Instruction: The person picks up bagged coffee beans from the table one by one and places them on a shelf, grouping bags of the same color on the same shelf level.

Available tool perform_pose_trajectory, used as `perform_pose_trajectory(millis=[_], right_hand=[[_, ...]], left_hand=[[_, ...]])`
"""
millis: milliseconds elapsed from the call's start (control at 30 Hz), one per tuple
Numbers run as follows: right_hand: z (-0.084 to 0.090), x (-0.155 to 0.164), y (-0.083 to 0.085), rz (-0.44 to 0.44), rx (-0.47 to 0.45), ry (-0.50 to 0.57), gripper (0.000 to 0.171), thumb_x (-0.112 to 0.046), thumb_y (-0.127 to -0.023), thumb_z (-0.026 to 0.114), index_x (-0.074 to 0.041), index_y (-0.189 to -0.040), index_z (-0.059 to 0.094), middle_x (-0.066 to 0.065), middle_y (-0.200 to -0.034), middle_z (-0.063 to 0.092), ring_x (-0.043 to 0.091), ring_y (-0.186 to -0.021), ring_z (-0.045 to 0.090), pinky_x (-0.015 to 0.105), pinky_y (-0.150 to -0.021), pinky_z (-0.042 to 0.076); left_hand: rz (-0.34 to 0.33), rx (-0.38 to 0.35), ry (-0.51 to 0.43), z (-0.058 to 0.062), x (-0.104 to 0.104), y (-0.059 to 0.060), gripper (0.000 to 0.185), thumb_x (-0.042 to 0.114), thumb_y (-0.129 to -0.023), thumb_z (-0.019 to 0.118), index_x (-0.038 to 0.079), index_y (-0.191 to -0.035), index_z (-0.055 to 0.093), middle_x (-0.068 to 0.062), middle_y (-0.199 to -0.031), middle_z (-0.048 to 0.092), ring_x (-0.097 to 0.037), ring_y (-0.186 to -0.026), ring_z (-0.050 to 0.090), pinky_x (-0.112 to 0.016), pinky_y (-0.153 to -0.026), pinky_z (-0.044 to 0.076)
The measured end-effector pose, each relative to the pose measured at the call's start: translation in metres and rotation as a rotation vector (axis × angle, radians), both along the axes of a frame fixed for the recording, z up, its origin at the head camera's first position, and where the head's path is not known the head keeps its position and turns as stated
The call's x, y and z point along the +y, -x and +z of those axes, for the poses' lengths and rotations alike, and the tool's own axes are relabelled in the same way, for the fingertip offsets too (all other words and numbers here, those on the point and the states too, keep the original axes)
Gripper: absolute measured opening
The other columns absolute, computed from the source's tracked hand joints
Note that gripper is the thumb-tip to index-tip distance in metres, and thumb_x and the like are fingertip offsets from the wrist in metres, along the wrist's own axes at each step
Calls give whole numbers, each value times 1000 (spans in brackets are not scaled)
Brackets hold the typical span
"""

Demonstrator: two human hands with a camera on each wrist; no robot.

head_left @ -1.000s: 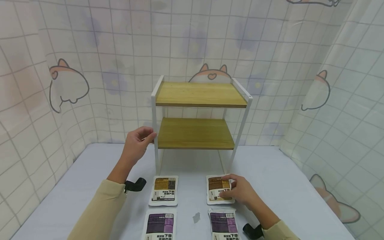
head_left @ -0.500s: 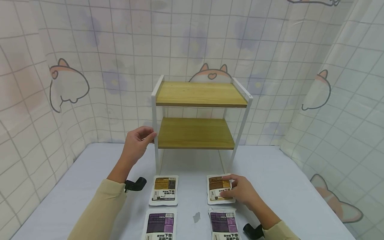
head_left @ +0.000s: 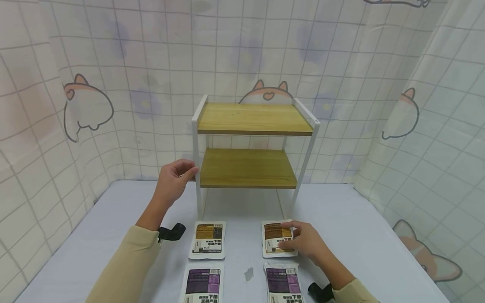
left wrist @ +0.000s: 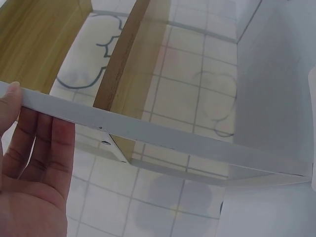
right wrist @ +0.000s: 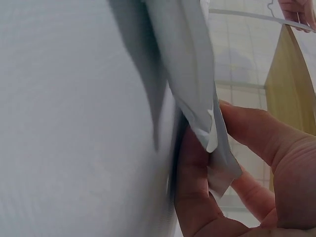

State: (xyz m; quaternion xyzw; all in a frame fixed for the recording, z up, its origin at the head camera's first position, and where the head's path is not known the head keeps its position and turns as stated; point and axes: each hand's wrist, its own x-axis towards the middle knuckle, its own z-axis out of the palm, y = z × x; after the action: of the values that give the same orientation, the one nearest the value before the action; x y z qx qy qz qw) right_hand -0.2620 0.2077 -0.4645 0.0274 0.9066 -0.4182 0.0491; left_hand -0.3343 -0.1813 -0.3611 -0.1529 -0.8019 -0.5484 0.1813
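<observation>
A two-tier rack with wooden shelf boards and a white frame stands on the table. My left hand pinches its front left post, thumb on one side and fingers on the other in the left wrist view. At the front right lies a white packet with a brown label, and my right hand pinches its right edge. In the right wrist view, the packet's pale edge sits between the thumb and a finger.
A matching packet with a yellow-brown label lies left of it. Two purple-labelled packets, one on the left and one on the right, lie nearer the front. A small grey patch shows between them. Patterned curtains surround the white table.
</observation>
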Motion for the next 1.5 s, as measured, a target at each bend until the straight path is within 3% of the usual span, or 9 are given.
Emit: perform_pose_trajectory(millis=[367,1067,1300,1500], right_hand=[[-2,1,1,-11,-5,19,67,-22,-68,96,-13,-129,70,12,-98,65,23,-86,58,30,-63,48],[-8,-2,0,-27,-11,40,66,-22,-68,96,-16,-129,71,10,-98,65,22,-87,58,29,-64,48],[-4,-1,-2,-5,16,48,66,-22,-69,96,-14,-129,71,11,-96,65,21,-84,57,30,-61,46],[-1,-1,-4,-2,21,61,65,-24,-71,95,-14,-130,71,11,-103,67,21,-88,59,30,-65,49]], left_hand=[[-22,15,-11,2,2,3,23,22,-98,71,1,-109,72,-19,-104,71,-14,-86,69,-18,-79,59],[-13,1,2,0,0,2,22,25,-98,70,6,-109,72,-13,-103,71,-14,-87,69,-21,-80,60],[-24,11,-12,0,0,2,23,23,-98,71,3,-110,73,-17,-104,72,-14,-85,70,-20,-79,60],[-31,11,-25,1,0,2,23,22,-98,71,3,-110,73,-18,-105,72,-14,-86,70,-20,-79,60]])
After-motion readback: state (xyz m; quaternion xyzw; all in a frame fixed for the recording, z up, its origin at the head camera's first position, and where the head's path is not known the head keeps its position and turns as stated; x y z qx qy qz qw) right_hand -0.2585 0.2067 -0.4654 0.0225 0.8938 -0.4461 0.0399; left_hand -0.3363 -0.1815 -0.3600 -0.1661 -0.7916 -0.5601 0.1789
